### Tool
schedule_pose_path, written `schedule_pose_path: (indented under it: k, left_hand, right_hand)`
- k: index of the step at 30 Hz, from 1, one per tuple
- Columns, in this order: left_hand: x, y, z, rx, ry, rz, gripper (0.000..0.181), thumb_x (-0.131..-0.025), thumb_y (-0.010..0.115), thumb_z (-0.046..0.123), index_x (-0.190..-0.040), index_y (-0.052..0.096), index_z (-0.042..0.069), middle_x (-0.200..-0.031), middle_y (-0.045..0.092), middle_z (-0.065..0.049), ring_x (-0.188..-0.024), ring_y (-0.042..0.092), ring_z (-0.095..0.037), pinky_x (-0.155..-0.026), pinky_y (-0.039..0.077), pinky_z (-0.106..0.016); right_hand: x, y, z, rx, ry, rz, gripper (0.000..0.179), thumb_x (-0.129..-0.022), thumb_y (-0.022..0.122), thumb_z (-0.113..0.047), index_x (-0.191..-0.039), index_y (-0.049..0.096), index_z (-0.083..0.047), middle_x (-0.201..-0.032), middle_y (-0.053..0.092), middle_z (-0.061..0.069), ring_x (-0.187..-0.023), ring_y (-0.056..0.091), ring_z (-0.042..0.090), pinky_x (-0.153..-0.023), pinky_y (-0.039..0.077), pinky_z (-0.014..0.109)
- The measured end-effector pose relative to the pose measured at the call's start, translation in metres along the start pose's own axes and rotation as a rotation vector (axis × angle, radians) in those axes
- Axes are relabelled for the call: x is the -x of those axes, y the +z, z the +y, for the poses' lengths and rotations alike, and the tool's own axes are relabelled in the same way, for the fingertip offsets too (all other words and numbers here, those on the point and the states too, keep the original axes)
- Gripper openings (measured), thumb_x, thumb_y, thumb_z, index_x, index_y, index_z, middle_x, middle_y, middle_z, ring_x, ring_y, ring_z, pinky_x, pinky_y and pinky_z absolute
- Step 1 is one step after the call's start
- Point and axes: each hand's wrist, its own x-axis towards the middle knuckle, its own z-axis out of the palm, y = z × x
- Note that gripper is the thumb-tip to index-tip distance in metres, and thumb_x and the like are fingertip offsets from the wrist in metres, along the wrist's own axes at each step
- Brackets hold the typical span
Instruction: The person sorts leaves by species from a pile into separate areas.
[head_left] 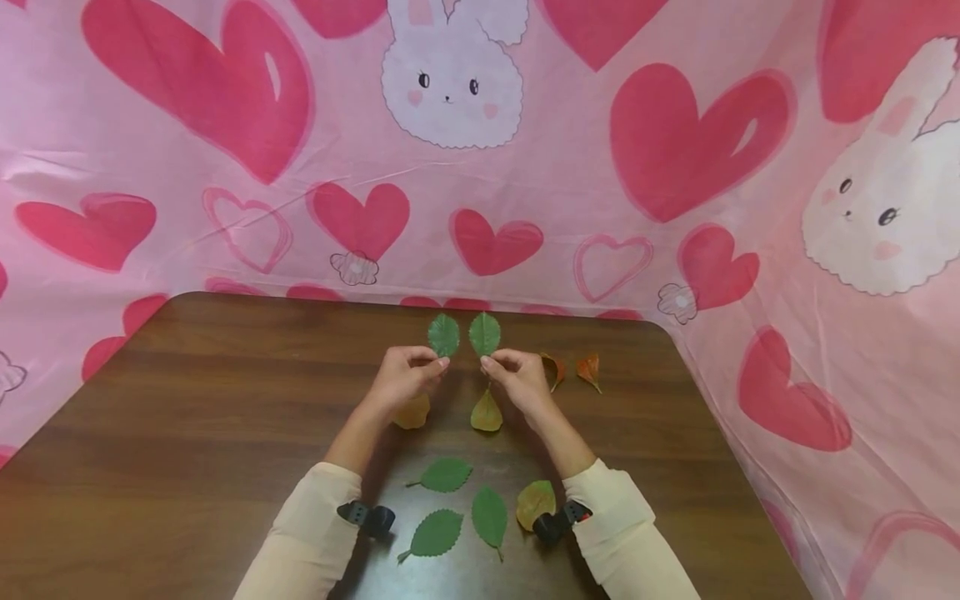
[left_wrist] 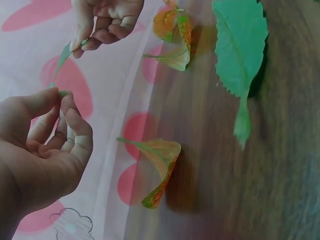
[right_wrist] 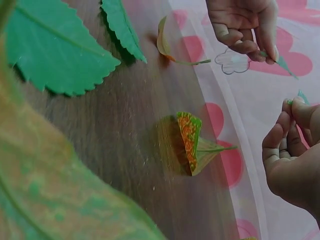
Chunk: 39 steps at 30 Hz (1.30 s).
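Pinching one green leaf [head_left: 444, 334] in your left hand [head_left: 403, 379] and a second leaf [head_left: 485, 332] in your right hand [head_left: 521, 379], you hold both toward the far edge of the desk [head_left: 225, 408]. Loosening either pinch could drop one.

An oval green leaf [head_left: 443, 334] extends beyond the pinch of the left hand [head_left: 407, 377], held by its near end. A second green leaf [head_left: 484, 332], also oval, juts from the right hand [head_left: 521, 377], near the first but apart.

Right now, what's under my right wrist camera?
In the head view, a yellowish leaf on the table shows partly; the black wrist camera covers its lower right edge.
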Motion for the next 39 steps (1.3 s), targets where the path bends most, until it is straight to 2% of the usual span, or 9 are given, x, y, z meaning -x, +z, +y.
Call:
schedule_pose_path:
  k: [1,4,9,14,17,21,24,32,39]
  left_hand:
    - [0.0,-0.001,0.0,0.003,-0.016,0.006,0.024,-0.096,0.069,0.013,-0.103,0.068,-0.011,-0.072,0.068,0.007,-0.064,0.063,-0.006,-0.068,0.058,-0.029]
    - [0.001,-0.004,0.001,0.014,-0.044,0.008,0.026,-0.096,0.068,0.014,-0.105,0.067,-0.011,-0.071,0.066,0.008,-0.064,0.062,-0.006,-0.066,0.057,-0.027]
    - [0.0,-0.006,0.001,0.046,-0.035,0.011,0.027,-0.096,0.068,0.012,-0.104,0.066,-0.014,-0.069,0.066,0.006,-0.063,0.061,-0.008,-0.061,0.054,-0.025]
    - [0.0,-0.009,0.0,0.069,-0.028,0.034,0.03,-0.096,0.067,0.01,-0.11,0.064,-0.016,-0.069,0.066,0.009,-0.064,0.059,-0.007,-0.061,0.054,-0.024]
    - [-0.001,-0.013,-0.002,0.029,-0.008,0.053,0.032,-0.096,0.068,0.011,-0.113,0.065,-0.016,-0.074,0.069,0.007,-0.066,0.061,-0.007,-0.064,0.055,-0.023]
    - [-0.003,-0.02,-0.005,-0.031,0.03,0.091,0.03,-0.097,0.067,0.011,-0.113,0.067,-0.014,-0.083,0.075,-0.005,-0.066,0.062,-0.006,-0.065,0.055,-0.023]
    - [-0.002,-0.024,-0.009,-0.047,0.029,0.106,0.03,-0.097,0.067,0.011,-0.114,0.068,-0.014,-0.09,0.078,-0.011,-0.068,0.063,-0.004,-0.067,0.055,-0.023]
    - [-0.002,-0.038,-0.008,-0.043,-0.007,0.145,0.031,-0.098,0.064,0.008,-0.117,0.065,-0.016,-0.081,0.074,0.001,-0.066,0.062,-0.003,-0.067,0.055,-0.023]
    - [-0.002,-0.047,-0.011,-0.057,-0.03,0.16,0.033,-0.098,0.064,0.01,-0.12,0.064,-0.015,-0.081,0.071,0.007,-0.067,0.063,-0.002,-0.07,0.056,-0.025]
  right_hand:
    - [0.0,0.001,-0.001,-0.011,0.002,0.0,0.022,-0.094,0.071,-0.006,-0.102,0.071,0.014,-0.078,0.074,-0.003,-0.075,0.065,0.007,-0.074,0.057,0.026]
    - [-0.002,0.006,-0.002,-0.037,0.009,0.002,0.022,-0.094,0.071,-0.006,-0.103,0.071,0.014,-0.077,0.073,-0.006,-0.074,0.065,0.006,-0.074,0.055,0.023]
    - [-0.004,0.013,-0.003,-0.052,0.034,-0.002,0.023,-0.094,0.072,-0.008,-0.103,0.071,0.013,-0.074,0.071,-0.008,-0.071,0.062,0.006,-0.072,0.053,0.026]
    - [-0.005,0.019,-0.005,-0.054,0.049,-0.005,0.022,-0.094,0.07,-0.007,-0.103,0.071,0.012,-0.076,0.073,-0.003,-0.071,0.061,0.009,-0.075,0.056,0.033]
    - [-0.006,0.023,-0.006,-0.072,0.056,-0.008,0.021,-0.095,0.069,-0.005,-0.103,0.071,0.014,-0.075,0.073,-0.002,-0.07,0.062,0.01,-0.075,0.056,0.032]
    - [-0.008,0.029,-0.006,-0.078,0.057,-0.041,0.025,-0.095,0.068,-0.006,-0.106,0.068,0.017,-0.075,0.073,-0.004,-0.071,0.062,0.01,-0.076,0.055,0.032]
    - [-0.008,0.033,-0.007,-0.067,0.072,-0.06,0.026,-0.096,0.068,-0.007,-0.106,0.069,0.016,-0.076,0.073,-0.004,-0.071,0.061,0.008,-0.077,0.055,0.032]
    - [-0.012,0.047,-0.011,-0.056,0.11,-0.086,0.027,-0.096,0.068,-0.01,-0.108,0.069,0.014,-0.072,0.067,-0.01,-0.068,0.058,0.004,-0.069,0.052,0.024]
    - [-0.016,0.057,-0.012,-0.091,0.158,-0.077,0.026,-0.095,0.068,-0.008,-0.11,0.069,0.014,-0.075,0.07,-0.004,-0.065,0.057,0.004,-0.061,0.049,0.017]
